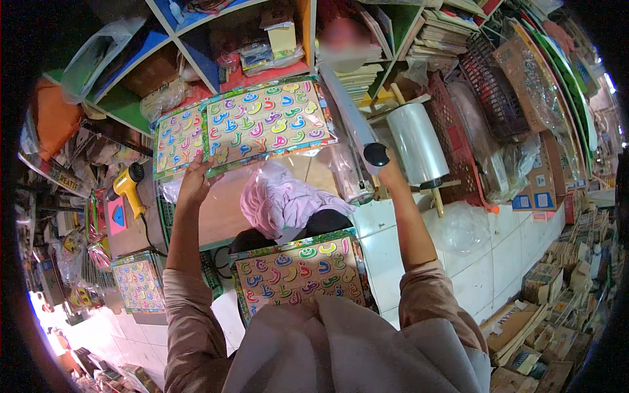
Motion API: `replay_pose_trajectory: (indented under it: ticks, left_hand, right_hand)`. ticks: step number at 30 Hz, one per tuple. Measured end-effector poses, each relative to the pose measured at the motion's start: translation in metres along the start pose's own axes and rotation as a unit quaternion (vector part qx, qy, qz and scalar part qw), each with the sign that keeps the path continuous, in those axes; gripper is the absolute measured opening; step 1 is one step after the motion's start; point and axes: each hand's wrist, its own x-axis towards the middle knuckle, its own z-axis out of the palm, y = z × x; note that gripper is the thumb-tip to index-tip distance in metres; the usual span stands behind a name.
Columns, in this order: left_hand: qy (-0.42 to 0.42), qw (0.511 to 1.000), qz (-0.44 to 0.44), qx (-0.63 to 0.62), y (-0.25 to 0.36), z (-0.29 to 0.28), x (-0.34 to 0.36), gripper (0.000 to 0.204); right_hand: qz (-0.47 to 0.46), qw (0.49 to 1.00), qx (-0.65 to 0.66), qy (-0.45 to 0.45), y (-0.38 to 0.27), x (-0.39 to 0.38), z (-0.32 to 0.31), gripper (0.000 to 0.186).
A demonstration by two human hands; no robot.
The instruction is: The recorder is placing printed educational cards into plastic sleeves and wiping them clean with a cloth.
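My left hand (194,180) grips the lower left corner of a wooden letter puzzle board (268,121), with colourful raised letters and clear film around it. A second letter board (171,141) lies partly under it on the left. My right hand (391,171) is closed at the black-knobbed end of the long metal arm of a heat sealer (347,108), whose arm runs along the board's right edge. Some of its fingers are hidden behind the black knob (377,154). Another letter board (301,272) rests on my lap, below a crumpled lilac cloth (288,200).
A roll of clear film (417,144) sits on a wooden rod at right, near a red plastic crate (452,131). To the left are a yellow heat gun (128,190) with its cord and one more letter board (139,285). Crammed shelves (196,39) stand ahead.
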Motion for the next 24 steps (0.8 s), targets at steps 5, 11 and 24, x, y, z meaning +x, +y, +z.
replay_pose_trajectory:
  ticks: [5,11,24]
  left_hand:
    - [0.049,0.999,0.005,-0.015,0.006,-0.020,-0.004,0.037]
    - [0.042,0.999,-0.028,-0.003,-0.002,-0.016,0.004,0.037]
    - [-0.014,0.997,-0.022,-0.066,-0.024,0.017,-0.009,0.040]
  right_hand:
    - [0.079,0.930,-0.285,-0.221,0.024,0.001,-0.027,0.019]
    - [0.251,0.961,0.104,0.057,0.054,0.016,0.012,0.040]
    - [0.158,0.963,0.219,-0.016,0.051,0.055,0.029,0.044]
